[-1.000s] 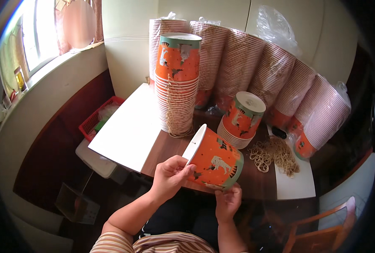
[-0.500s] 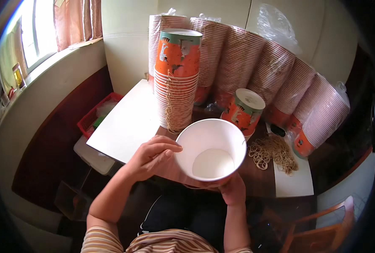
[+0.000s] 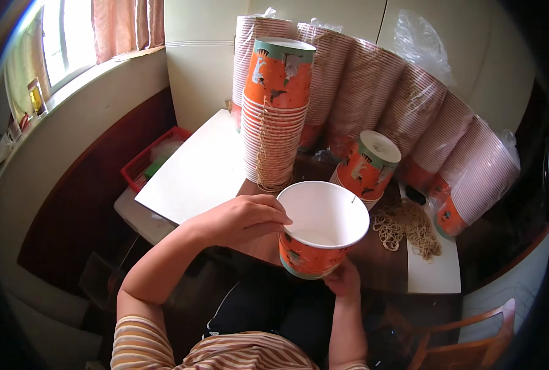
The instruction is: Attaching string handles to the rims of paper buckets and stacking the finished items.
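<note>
An orange paper bucket (image 3: 314, 256) with a green bottom band and white inside is held tilted above the near table edge, its mouth toward me. My left hand (image 3: 256, 216) has its fingertips closed on the left side of its rim. From below and the right, my right hand (image 3: 343, 279) grips its lower side, with some fingers hidden behind it. A short dark bit shows inside the right rim. Just beyond stands a tall stack of upside-down paper buckets (image 3: 274, 135), with twine loops (image 3: 263, 148) hanging down its side. A shorter bucket stack (image 3: 367, 169) is to the right.
A pile of tan twine loops (image 3: 407, 228) lies right of the bucket. Several plastic-wrapped bucket stacks (image 3: 364, 92) line the table's back. A white board (image 3: 194, 172) covers the left side, near a red basket (image 3: 137, 165). A wooden chair (image 3: 466, 345) stands at lower right.
The bucket has tipped more upright and moved slightly lower, so its orange outside now shows. My left hand has come onto the rim. The whole view has shifted a little.
</note>
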Motion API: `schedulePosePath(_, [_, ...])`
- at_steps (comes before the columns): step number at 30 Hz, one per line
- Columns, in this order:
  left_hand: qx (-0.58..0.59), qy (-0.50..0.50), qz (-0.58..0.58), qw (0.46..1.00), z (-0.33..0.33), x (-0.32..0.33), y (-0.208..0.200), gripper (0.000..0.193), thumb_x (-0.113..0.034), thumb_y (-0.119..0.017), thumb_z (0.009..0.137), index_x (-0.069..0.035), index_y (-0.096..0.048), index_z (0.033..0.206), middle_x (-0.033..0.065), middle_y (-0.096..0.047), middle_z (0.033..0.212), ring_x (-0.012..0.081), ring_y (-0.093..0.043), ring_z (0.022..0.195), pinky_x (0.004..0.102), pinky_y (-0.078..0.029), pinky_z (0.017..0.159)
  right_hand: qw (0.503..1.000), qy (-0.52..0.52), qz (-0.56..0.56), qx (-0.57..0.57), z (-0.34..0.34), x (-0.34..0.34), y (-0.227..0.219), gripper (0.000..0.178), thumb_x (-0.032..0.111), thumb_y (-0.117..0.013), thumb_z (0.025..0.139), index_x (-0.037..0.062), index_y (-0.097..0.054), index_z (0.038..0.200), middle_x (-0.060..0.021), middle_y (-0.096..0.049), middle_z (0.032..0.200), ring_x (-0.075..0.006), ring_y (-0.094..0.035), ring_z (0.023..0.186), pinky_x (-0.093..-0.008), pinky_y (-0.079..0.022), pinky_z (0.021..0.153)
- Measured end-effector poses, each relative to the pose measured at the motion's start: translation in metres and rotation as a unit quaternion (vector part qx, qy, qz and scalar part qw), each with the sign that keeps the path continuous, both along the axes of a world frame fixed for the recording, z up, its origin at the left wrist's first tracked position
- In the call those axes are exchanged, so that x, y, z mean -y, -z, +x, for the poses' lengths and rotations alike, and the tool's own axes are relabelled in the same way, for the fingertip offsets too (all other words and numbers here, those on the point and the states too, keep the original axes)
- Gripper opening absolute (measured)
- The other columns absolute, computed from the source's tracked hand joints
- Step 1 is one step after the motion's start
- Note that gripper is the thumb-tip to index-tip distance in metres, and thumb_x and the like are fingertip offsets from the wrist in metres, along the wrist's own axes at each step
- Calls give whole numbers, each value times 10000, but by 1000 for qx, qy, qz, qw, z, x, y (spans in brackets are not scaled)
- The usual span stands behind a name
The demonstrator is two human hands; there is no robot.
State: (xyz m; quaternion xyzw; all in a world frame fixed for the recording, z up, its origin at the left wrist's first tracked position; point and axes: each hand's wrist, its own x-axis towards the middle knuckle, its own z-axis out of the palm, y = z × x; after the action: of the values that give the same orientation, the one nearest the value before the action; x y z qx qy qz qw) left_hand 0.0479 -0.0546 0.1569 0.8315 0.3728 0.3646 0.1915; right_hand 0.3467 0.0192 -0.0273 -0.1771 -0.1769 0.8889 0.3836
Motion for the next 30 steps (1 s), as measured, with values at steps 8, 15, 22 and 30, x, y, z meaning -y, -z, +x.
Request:
schedulePosePath(8, [-45, 38, -10, 998, 4, 1, -10, 109, -49, -664, 804, -5, -666, 904, 95, -630, 888, 219, -629, 818, 317, -516, 718, 999, -1, -33, 11, 5, 2, 0, 289, 215, -562, 885, 70, -551, 1133, -36, -605, 857, -83, -479, 540, -175, -346, 400])
schedulePosePath(15, [-29, 16, 0, 999, 10, 5, -6, 161, -75, -720, 740, -1, -639, 858, 92, -611, 838, 243, -623, 723, 318, -516, 649, 997, 13, -43, 64, 3, 5, -8, 352, 238, -609, 845, 67, -546, 1145, -26, -593, 800, -80, -459, 489, -173, -339, 361])
schedulePosePath(22, [-11, 36, -54, 998, 5, 4, -10, 205, -88, -722, 753, 4, -654, 922, 94, -624, 896, 213, -625, 729, 292, -521, 665, 996, 10, -15, 87, 1, 6, -13, 357, 250, -613, 832, 57, -555, 1126, -40, -587, 774, -92, -447, 457, -182, -354, 369])
schedulePosePath(30, [-23, 42, -42, 998, 9, 4, -11, 144, -21, -667, 785, -2, -649, 927, 81, -608, 948, 198, -625, 791, 276, -512, 661, 999, -17, -29, -18, 8, -3, 6, 381, 193, -563, 872, 47, -502, 1219, -71, -617, 969, -100, -572, 674, -188, -458, 487])
